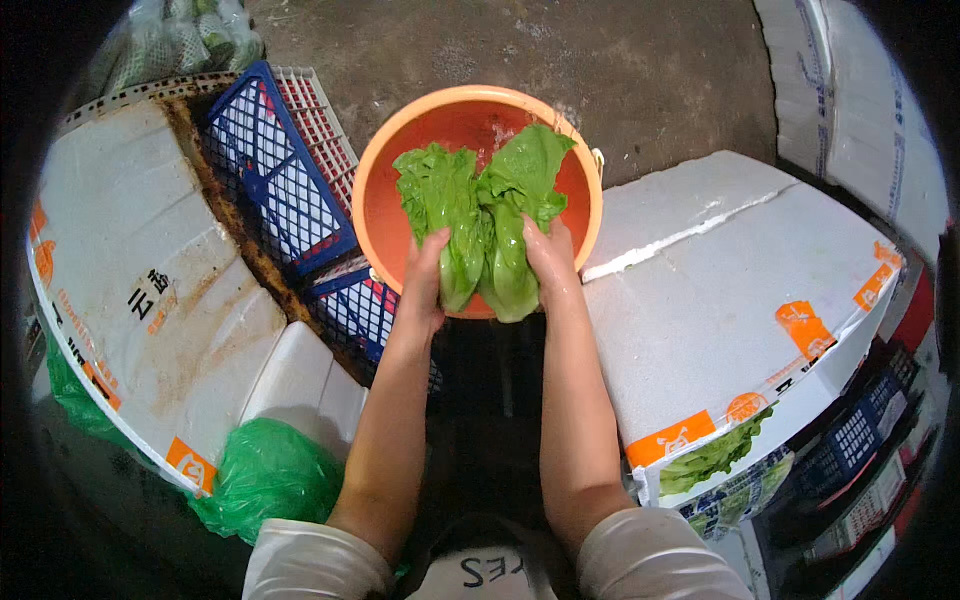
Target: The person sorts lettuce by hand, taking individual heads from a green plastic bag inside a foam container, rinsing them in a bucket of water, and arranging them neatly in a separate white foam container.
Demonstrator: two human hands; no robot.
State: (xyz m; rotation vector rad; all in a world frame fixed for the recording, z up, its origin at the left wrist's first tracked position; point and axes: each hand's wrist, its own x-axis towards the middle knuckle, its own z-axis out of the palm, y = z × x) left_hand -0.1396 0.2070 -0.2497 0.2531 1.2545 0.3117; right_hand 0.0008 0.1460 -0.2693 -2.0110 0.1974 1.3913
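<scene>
An orange plastic bucket (367,161) stands on the floor in the centre of the head view, with water splashing inside near its far rim. Over its mouth I hold two wet heads of leafy green lettuce side by side, stem ends towards me. My left hand (425,274) is closed around the left lettuce head (459,255), thumb on top. My right hand (551,255) grips the right lettuce head (511,262) in the same way. The two heads touch along their inner sides. The undersides of both hands are hidden.
White foam boxes with orange tape flank the bucket, one group on the left (202,330), one on the right (697,300). Blue plastic crates (281,169) lean at the left, beside a green plastic bag (270,472). Lettuce (712,457) shows in the open side of the right box.
</scene>
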